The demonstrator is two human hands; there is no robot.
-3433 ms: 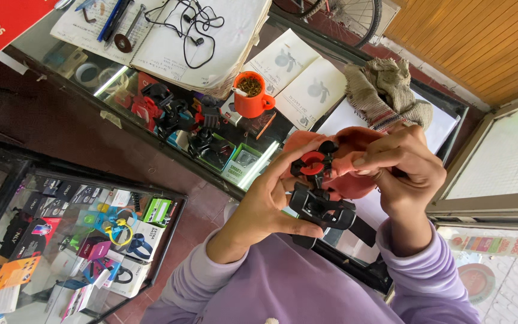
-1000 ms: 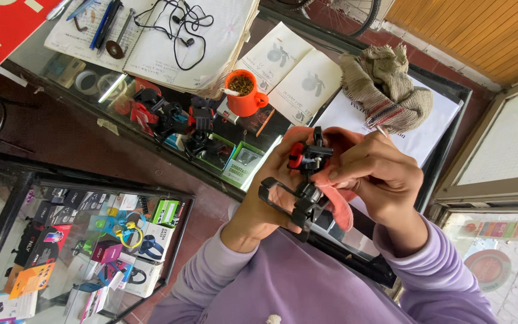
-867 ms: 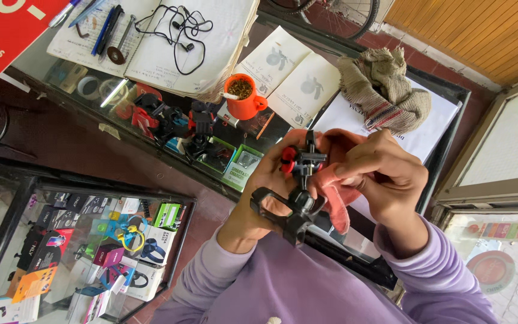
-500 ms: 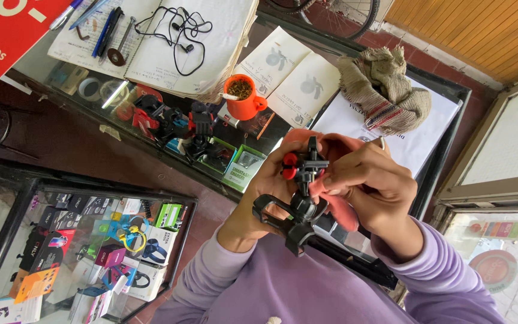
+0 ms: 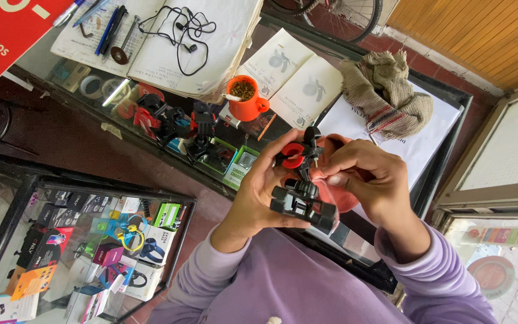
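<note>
The left hand (image 5: 259, 192) is wrapped around a black phone holder with a red clamp ring (image 5: 300, 180), thumb under its clamp base and fingers up along the red ring, gripping it in the air above the near edge of the glass display counter (image 5: 445, 102). The right hand (image 5: 370, 180) is closed on a salmon-pink cloth (image 5: 338, 195), its fingertips pressing the cloth against the holder's stem just beside the red ring. Both arms wear lilac sleeves (image 5: 433, 270).

On the counter, an orange mug (image 5: 246, 99) stands near the middle, just beside an open booklet (image 5: 295, 78) with two drawings. A crumpled beige rag (image 5: 385, 96) lies toward the far right corner on white paper. At the left end an open notebook (image 5: 169, 54) carries tangled black earphones (image 5: 181, 27) and several pens (image 5: 106, 27). Under the glass top sit more black and red holders (image 5: 169, 123) and small green boxes (image 5: 238, 165). A lower glass case (image 5: 91, 240) at the left holds boxed headphones and accessories
</note>
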